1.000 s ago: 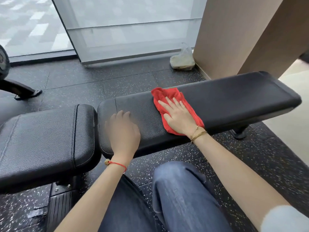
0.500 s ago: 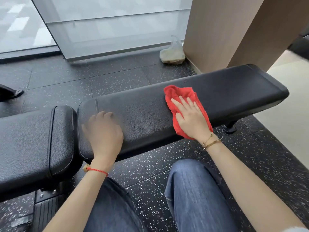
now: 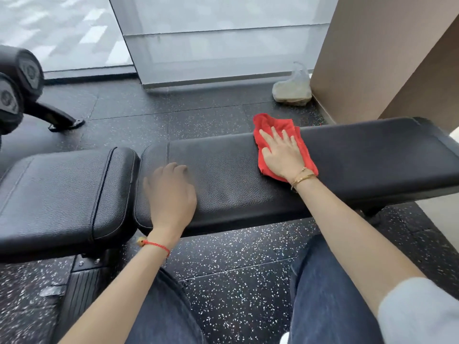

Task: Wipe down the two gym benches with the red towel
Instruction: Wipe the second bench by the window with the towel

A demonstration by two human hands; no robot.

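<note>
pressing flat on the towel (image 3: 285,145), my right hand (image 3: 282,155) has its fingers straight and spread wide, palm down, at about 1 o'clock from frame centre. the towel is red and bunched, lying on the long pad (image 3: 347,157), with its far corner hanging just past the pad's far edge. my left hand (image 3: 171,197) rests on the same pad at about 9 o'clock of the right hand, near the pad's left end, fingers loosely curled and holding nothing. the short pad (image 3: 62,192) sits just beside the long pad at 9 o'clock, a narrow gap between them. a bag (image 3: 293,90) lies on the floor (image 3: 223,264) at 12 o'clock of the towel, against the wall (image 3: 372,58). dumbbells (image 3: 17,88) show at 10 o'clock.
</note>
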